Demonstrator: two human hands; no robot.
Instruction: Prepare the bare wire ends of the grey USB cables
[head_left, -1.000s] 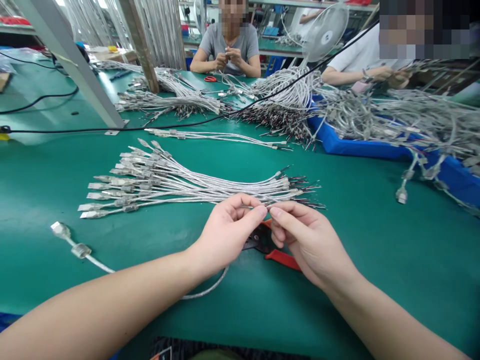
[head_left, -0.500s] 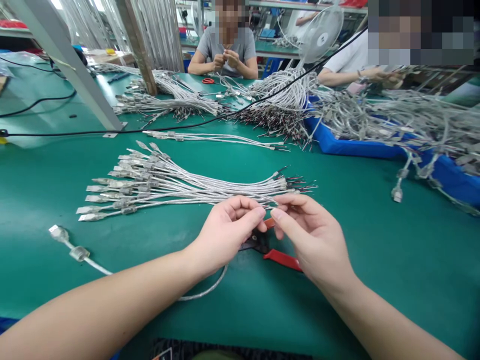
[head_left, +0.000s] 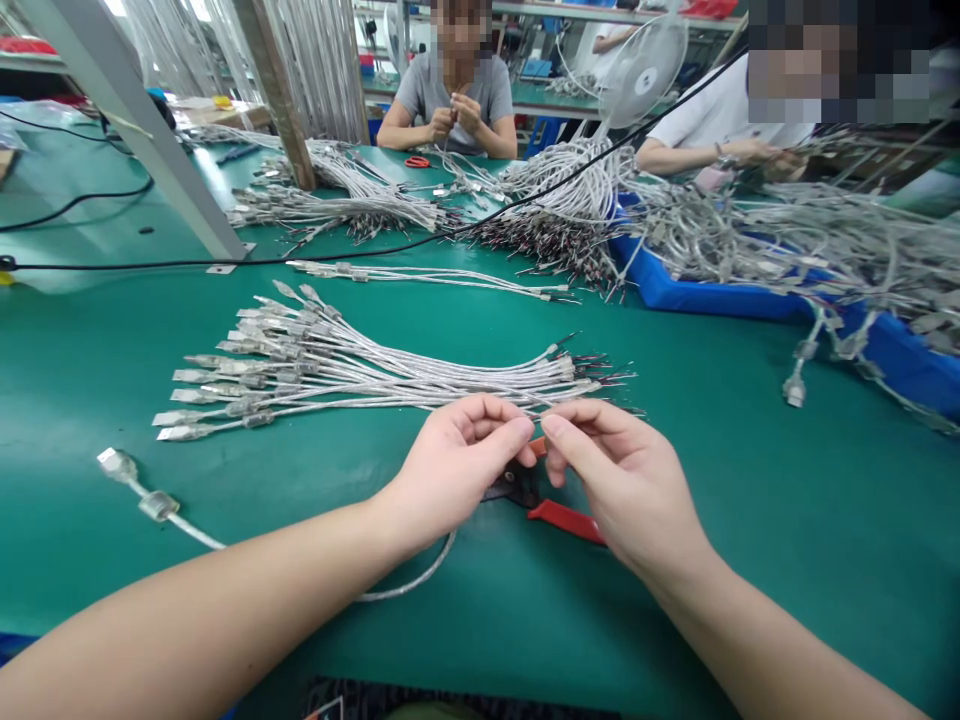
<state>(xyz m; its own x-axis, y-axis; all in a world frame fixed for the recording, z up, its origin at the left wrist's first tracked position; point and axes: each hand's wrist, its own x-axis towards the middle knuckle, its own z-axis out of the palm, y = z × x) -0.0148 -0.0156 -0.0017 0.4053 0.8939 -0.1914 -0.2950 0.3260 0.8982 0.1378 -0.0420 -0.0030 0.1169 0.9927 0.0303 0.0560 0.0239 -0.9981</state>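
My left hand [head_left: 476,455] is closed in a pinch on a USB cable [head_left: 420,578], near its free end. The cable loops below that wrist and passes under my forearm; its plug and clear bead lie at the left. Fingertip to fingertip with it, my right hand [head_left: 619,460] pinches too, apparently on the thin wire end of the same cable, mostly covered by the fingers. Beneath both hands lies a red-handled wire stripper [head_left: 566,520], partly hidden. Just beyond them rests a bundle of USB cables [head_left: 420,370], plugs left and bare wires right.
A few cables [head_left: 450,278] lie behind the bundle. Larger cable heaps [head_left: 562,190] cover the far table. A blue tray [head_left: 690,295] overflows with cables at right. A black cord [head_left: 337,258] crosses the table beside a metal post [head_left: 157,140]. Two people sit opposite.
My right hand's fingertips have shifted slightly left and the index finger has come down, closer to the left fingertips. My left hand and the cable stay nearly still.
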